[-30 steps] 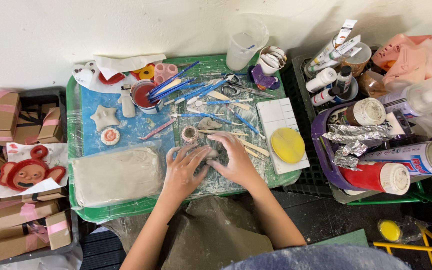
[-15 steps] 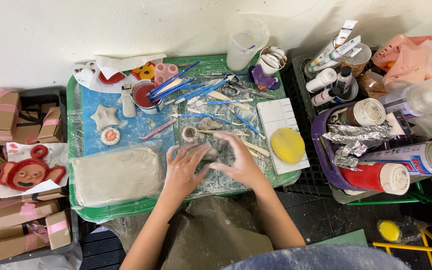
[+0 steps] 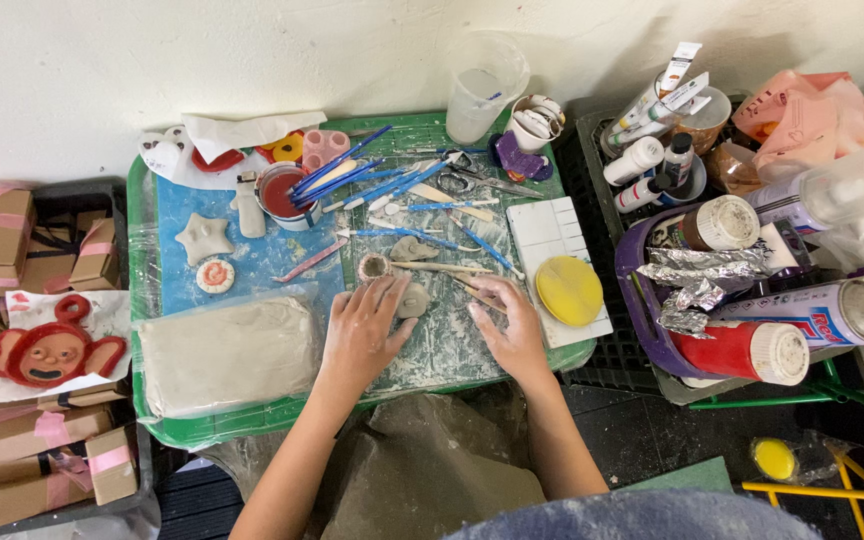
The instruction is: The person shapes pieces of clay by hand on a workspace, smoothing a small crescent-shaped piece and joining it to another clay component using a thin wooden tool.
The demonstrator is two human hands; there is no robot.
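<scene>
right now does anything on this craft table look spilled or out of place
Nothing looks spilled or broken. The green tray is crowded: blue-handled tools lie fanned loosely, and pale clay smears dust the clear plastic sheet under both hands.

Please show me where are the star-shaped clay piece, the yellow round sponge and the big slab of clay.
star-shaped clay piece (image 3: 203, 238), head view, its centre.
yellow round sponge (image 3: 569, 291), head view, middle of its top.
big slab of clay (image 3: 227, 352), head view, middle of its wrapped surface.

grey clay lump (image 3: 413, 299) | small, roundish, perhaps flattened | on green tray's (image 3: 142, 300) dusty mat
</scene>
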